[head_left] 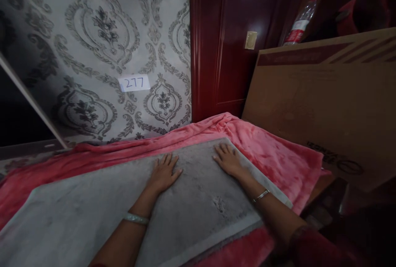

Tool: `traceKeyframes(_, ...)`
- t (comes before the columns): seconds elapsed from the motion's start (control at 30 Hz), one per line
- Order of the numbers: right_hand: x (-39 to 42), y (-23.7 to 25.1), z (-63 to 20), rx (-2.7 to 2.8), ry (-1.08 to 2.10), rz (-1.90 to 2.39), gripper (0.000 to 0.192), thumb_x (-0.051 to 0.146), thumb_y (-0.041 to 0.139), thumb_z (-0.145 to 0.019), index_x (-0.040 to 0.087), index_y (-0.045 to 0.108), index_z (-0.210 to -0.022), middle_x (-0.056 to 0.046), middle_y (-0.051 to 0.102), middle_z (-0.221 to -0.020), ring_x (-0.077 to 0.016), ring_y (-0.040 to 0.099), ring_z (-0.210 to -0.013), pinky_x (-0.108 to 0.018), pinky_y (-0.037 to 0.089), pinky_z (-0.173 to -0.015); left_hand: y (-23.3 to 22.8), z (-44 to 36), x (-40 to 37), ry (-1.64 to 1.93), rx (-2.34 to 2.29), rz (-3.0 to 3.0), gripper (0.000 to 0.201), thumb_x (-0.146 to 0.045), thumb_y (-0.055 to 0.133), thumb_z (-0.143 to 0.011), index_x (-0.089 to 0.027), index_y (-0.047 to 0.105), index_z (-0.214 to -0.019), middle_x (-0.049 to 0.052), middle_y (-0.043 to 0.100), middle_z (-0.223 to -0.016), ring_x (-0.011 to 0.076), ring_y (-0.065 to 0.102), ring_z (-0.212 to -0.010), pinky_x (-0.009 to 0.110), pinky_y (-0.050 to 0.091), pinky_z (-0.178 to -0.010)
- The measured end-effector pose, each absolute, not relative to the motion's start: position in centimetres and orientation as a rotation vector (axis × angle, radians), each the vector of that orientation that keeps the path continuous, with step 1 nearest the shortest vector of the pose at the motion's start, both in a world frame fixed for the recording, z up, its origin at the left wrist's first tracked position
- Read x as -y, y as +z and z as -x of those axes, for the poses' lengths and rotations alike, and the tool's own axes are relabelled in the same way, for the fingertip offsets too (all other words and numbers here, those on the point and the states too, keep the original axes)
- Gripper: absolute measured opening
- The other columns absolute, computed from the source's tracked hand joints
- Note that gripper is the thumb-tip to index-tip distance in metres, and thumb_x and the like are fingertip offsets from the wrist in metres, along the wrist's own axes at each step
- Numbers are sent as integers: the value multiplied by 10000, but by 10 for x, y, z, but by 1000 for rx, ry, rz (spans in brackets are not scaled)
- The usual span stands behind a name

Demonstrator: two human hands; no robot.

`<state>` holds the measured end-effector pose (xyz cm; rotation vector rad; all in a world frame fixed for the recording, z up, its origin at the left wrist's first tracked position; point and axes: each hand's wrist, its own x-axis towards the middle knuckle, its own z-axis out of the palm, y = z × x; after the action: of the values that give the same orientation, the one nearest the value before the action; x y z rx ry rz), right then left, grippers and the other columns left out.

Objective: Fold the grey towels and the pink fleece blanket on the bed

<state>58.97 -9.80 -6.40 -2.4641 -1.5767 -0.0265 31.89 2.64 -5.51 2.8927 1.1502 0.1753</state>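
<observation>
**A:** Where are your hands right now?

**B:** Both of your hands lie flat, palms down, on a large grey cloth (102,213) spread in front of you. Your left hand (163,173) rests near the middle of the cloth's far edge, fingers stretched and slightly fanned, holding nothing. Your right hand (228,159) presses close to the cloth's far right corner, fingers also extended and loose, gripping nothing. Each wrist wears a bangle: a pale one (136,218) on the left, a thin silvery one (261,195) on the right.

**A:** And what does the grey cloth lie on?

**B:** It lies smooth on top of a pink fleece blanket (278,159). The blanket shows as a band beyond the cloth's far edge and spreads wider past its right edge, where it is creased and hangs over the side. What surface carries the blanket cannot be told. The cloth has a small darker mottled patch (220,204) between your two forearms, nearer the right one.

**A:** What else is around you?

**B:** Straight ahead, just beyond the blanket, is a wall with grey damask wallpaper (102,31), and a small white label (134,83) reading "277" stuck on it. To the right of the wallpaper stands a glossy dark red wooden door (222,40). Further right, a big flat cardboard box (324,102) leans beside the blanket's right edge. Above the box's top edge a clear plastic bottle (301,19) with a red cap and label shows, tilted.
</observation>
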Motion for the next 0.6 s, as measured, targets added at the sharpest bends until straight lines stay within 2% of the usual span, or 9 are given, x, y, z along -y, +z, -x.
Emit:
traceKeyframes(0.1, 76, -51, -571, 1830, 18, 2240, 622, 548, 305, -1017, 277, 271, -1575, -93, 174, -1655, -311, 118, -1521, -577, 159, -1180, -56, -320, -27, 187, -1148, -2884, 669, -568, 388, -962, -232, 342, -1539, 131, 252, -1629, 326, 204, -1510, 587, 181, -1192)
traceKeyframes(0.27, 51, -56, -543, 2176, 169, 1968, 623, 590, 321, -1005, 341, 256, -1573, -43, 180, -1655, -299, 160, -1515, -570, 124, -1199, -55, -320, -26, 156, -1146, -2886, 669, -564, 380, -964, -232, 337, -1543, 126, 248, -1629, 331, 205, -1509, 595, 186, -1190)
traceKeyframes(0.43, 46, -57, -558, 2178, 226, 1967, 614, 602, 325, -1001, 356, 281, -1563, -24, 206, -1648, -282, 170, -1515, -549, 133, -1204, -55, -321, -27, 143, -1163, -2887, 666, -561, 393, -958, -224, 368, -1531, 124, 255, -1625, 338, 213, -1506, 600, 176, -1193)
traceKeyframes(0.6, 46, -54, -602, 1824, 134, 2291, 617, 542, 244, -1031, 261, 256, -1580, -78, 166, -1655, -280, 134, -1522, -555, 110, -1201, -58, -322, -31, 140, -1161, -2876, 677, -572, 377, -957, -226, 354, -1538, 131, 248, -1628, 341, 202, -1509, 628, 167, -1183)
